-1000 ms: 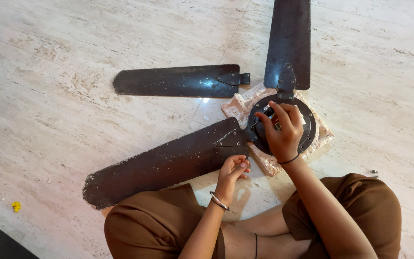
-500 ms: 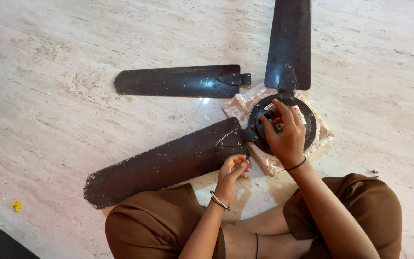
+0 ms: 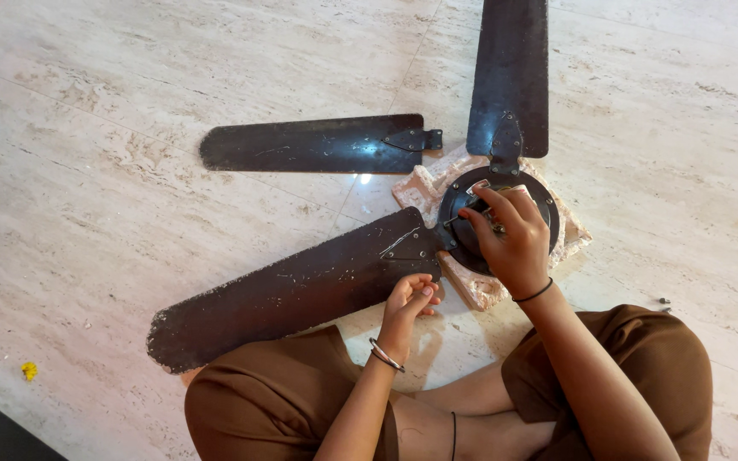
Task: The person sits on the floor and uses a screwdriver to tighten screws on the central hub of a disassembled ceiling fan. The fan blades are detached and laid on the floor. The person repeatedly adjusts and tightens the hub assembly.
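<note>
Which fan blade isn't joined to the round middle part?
The left blade. It lies alone on the floor, apart from the hub, while the top blade and the dusty blade reach it.

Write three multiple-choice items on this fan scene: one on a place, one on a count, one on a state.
1. Where does the loose blade lie?
A. on the person's lap
B. on the floor, apart from the hub
C. stacked on another blade

2. How many blades show?
A. two
B. three
C. five

3. What is the right hand doing?
A. resting on the fan hub, fingers on a small metal part
B. lying flat on the floor
C. holding a cloth

Answers:
1 B, a strip of bare floor separates it from the hub.
2 B, one upright, one lower left by the left hand, one loose.
3 A, fingers pinch at the hub's middle.
</note>
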